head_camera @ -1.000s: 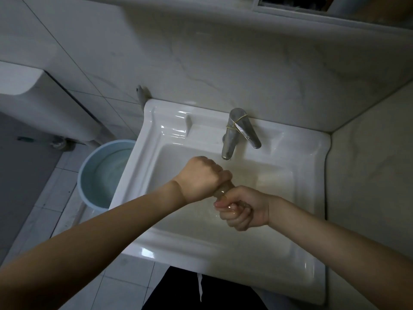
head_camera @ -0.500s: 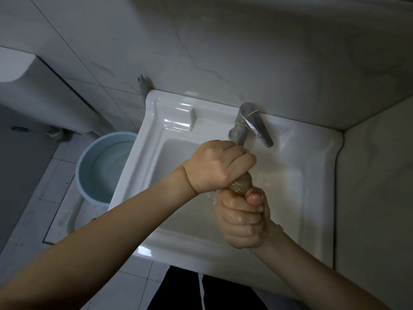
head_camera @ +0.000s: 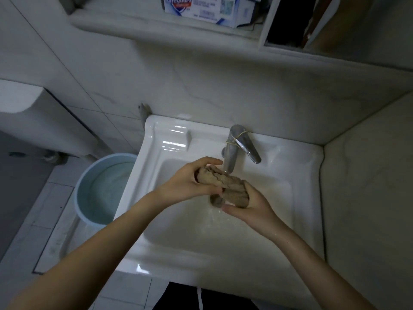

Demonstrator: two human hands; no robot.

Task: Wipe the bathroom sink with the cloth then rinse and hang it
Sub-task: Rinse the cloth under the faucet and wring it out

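A wet brown cloth (head_camera: 225,185), bunched into a thick roll, hangs over the basin of the white sink (head_camera: 297,173), just under the spout of the metal tap (head_camera: 232,151). My left hand (head_camera: 190,181) grips the roll's left end, thumb on top. Around its right end wraps my right hand (head_camera: 250,204), palm up beneath it. Both forearms are wet, and water lies in the basin below the cloth.
A pale blue bucket (head_camera: 89,191) holding water stands on the tiled floor left of the sink. A ledge (head_camera: 134,25) above carries a blue and white soap box (head_camera: 201,7). Walls close in behind and to the right.
Both fists were clenched tight on the twisted cloth, one above the other. Now the hands have moved apart sideways and loosened, and the cloth shows as a longer roll under the tap.
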